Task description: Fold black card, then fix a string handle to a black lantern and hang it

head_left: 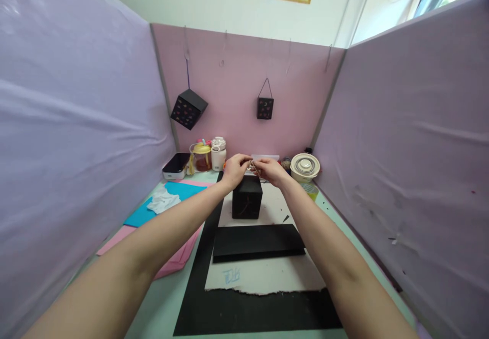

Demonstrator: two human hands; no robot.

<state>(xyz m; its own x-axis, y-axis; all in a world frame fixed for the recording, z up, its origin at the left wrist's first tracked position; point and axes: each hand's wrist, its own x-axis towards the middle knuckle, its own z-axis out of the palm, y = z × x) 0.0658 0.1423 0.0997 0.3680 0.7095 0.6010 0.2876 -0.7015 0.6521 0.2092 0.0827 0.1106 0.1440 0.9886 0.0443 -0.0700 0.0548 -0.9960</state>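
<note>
My left hand [237,170] and my right hand [270,170] meet just above a black paper box [247,201]. Between their pinched fingertips runs a thin brownish string [253,166], and both hands are closed on it. The box stands upright with a faint figure marked on its front face. Whether the string is joined to the box cannot be made out. Nearer to me a folded black card strip [257,242] lies across a white board [263,277] with a torn front edge.
Beneath the board is a large black sheet [252,313]. Blue paper [139,215], pink sheets [183,252] and a crumpled white tissue [163,200] lie left. Behind stand a yellow-lidded jug [202,158], a white bottle [218,156] and a lidded tub [304,166]. Two black boxes [189,108] hang behind.
</note>
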